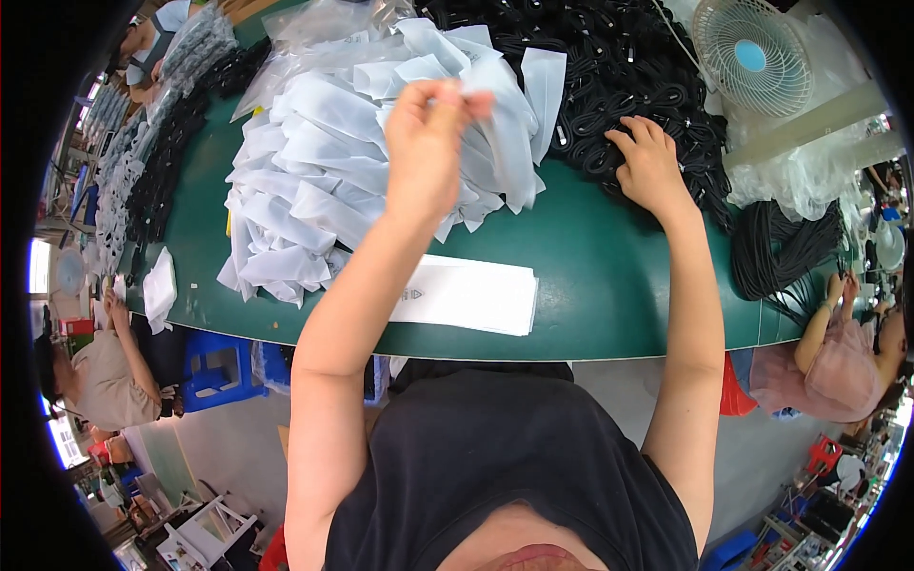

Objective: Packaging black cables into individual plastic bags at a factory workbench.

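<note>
My left hand is raised over a big heap of whitish plastic pouches. Its thumb and fingers are pinched together at the edge of one white pouch, which hangs down at the heap's right side. Motion blurs the fingertips and this pouch. My right hand rests on a mound of coiled black cables, its fingers apart and slightly bent, touching the cables. Flat white pouches lie stacked near the table's front edge, between my forearms, with the left forearm partly over them.
A green table carries everything. A fan stands at the back right near clear plastic bags. A bundle of black cables lies at the right edge. Co-workers sit at both sides; a blue stool stands at left.
</note>
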Motion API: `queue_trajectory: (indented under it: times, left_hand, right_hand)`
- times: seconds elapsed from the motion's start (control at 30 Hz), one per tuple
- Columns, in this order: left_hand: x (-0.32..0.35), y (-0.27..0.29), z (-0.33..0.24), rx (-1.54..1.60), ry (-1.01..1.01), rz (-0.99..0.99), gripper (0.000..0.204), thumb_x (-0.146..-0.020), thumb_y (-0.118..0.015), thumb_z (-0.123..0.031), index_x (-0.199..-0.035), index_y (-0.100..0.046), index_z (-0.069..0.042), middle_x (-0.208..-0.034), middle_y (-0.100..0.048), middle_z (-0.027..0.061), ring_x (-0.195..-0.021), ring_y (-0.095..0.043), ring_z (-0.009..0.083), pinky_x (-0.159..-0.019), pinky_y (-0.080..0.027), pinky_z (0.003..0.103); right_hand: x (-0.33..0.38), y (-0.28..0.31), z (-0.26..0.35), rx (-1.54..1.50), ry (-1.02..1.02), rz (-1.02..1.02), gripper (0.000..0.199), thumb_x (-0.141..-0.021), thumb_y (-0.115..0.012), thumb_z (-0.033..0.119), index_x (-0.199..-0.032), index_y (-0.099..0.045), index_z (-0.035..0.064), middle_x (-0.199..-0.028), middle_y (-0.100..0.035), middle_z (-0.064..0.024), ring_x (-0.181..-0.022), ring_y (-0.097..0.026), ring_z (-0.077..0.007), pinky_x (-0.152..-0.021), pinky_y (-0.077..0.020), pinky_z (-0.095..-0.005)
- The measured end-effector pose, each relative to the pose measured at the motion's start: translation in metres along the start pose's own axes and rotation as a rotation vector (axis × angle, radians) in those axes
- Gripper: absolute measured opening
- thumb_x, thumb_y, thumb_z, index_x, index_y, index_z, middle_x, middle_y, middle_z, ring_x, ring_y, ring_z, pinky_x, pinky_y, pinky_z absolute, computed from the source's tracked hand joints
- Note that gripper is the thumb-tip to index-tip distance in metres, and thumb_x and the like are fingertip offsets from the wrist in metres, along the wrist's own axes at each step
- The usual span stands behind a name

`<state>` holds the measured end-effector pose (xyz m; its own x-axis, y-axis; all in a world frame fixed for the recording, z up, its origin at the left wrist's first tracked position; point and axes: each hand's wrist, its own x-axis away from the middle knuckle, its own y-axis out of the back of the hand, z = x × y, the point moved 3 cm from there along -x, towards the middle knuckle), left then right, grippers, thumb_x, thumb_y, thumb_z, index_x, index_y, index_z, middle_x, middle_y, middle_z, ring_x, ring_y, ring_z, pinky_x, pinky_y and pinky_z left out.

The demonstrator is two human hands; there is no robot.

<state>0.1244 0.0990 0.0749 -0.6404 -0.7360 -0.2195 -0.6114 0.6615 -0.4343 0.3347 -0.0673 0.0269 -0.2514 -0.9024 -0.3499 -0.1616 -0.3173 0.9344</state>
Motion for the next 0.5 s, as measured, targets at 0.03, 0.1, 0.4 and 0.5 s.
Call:
queue_trajectory:
  times: [0.03, 0.1, 0.4, 0.5]
  left_hand:
    - [-0.009, 0.010, -0.003, -0.017, -0.136, -0.118, 0.014, -0.094, -0.055, -0.013, -0.100, -0.051, -0.001, -0.100, -0.062, 0.0119, -0.080, -0.059, 0.0117, -0.074, -0.046, 0.025]
    - [-0.007, 0.022, -0.009, -0.037, -0.259, -0.235, 0.016, -0.093, -0.056, -0.012, -0.103, -0.051, -0.001, -0.102, -0.063, 0.0137, -0.083, -0.060, 0.0129, -0.077, -0.046, 0.026]
    - [0.127, 0.019, 0.020, -0.991, -0.320, 0.548, 0.021, -0.072, -0.072, -0.006, -0.088, -0.059, -0.004, -0.084, -0.055, 0.0093, -0.081, -0.055, 0.0291, -0.070, -0.045, 0.037]
    - [0.141, 0.028, 0.039, -1.170, -0.242, 0.578, 0.020, -0.072, -0.071, -0.008, -0.088, -0.061, -0.004, -0.080, -0.053, 0.0086, -0.075, -0.052, 0.0272, -0.066, -0.044, 0.038]
  right_hand:
    - [-0.002, -0.001, -0.003, 0.014, 0.005, 0.019, 0.039, -0.070, -0.059, 0.006, -0.109, -0.062, 0.0100, -0.125, -0.053, -0.0110, -0.125, -0.041, -0.0299, -0.100, -0.0343, -0.0447]
    - [-0.005, 0.004, -0.004, 0.013, 0.018, 0.055, 0.037, -0.071, -0.058, 0.006, -0.108, -0.061, 0.0093, -0.126, -0.052, -0.0108, -0.126, -0.041, -0.0296, -0.102, -0.0331, -0.0454]
    - [0.021, 0.039, 0.018, -0.281, -0.040, -0.034, 0.029, -0.077, -0.067, 0.013, -0.104, -0.059, 0.0088, -0.092, -0.061, -0.0109, -0.092, -0.060, -0.0302, -0.082, -0.0451, -0.0384]
    - [0.047, 0.049, 0.040, -0.597, -0.051, -0.070, 0.034, -0.078, -0.071, 0.015, -0.109, -0.060, 0.0061, -0.087, -0.057, -0.0121, -0.075, -0.059, -0.0302, -0.065, -0.0483, -0.0356]
